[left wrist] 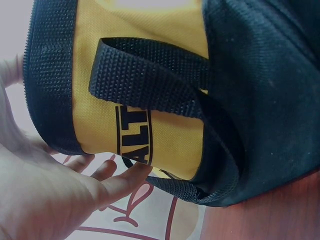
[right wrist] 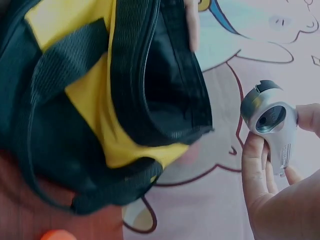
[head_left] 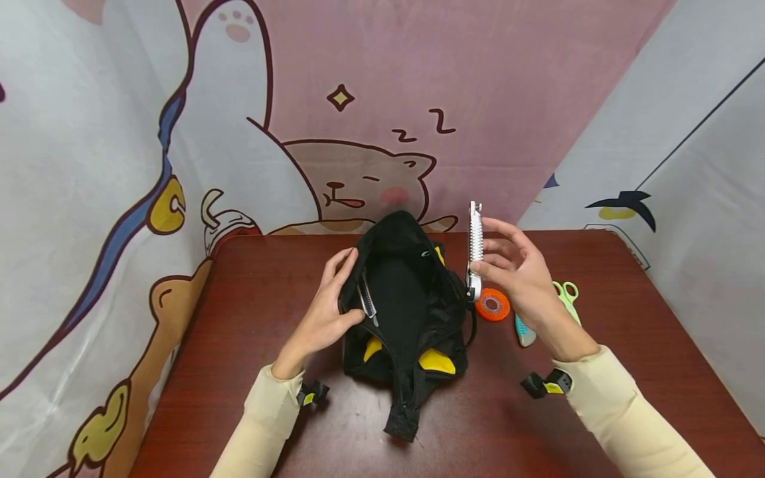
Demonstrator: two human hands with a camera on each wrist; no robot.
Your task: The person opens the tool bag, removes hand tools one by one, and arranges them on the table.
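Observation:
A black tool bag with yellow panels (head_left: 442, 318) stands on the table, its zipped mouth spread wide. My left hand (head_left: 323, 309) grips the left rim of the bag, and the left wrist view shows its fingers against a yellow panel (left wrist: 175, 135) with black lettering. Right of the bag, my right hand (head_left: 522, 275) holds up a silver tool (head_left: 475, 245) between thumb and fingers. It has a ridged edge; in the right wrist view a round head with a dark window (right wrist: 270, 120) shows. The tool's exact kind is unclear.
An orange tape roll (head_left: 481, 307) lies on the reddish-brown table (head_left: 269, 279), just right of the bag. Beside it are a teal-and-grey handled tool (head_left: 524, 332) and light green scissors (head_left: 570, 307), partly behind my right wrist. A cartoon-printed cloth (head_left: 478, 79) hangs behind the table.

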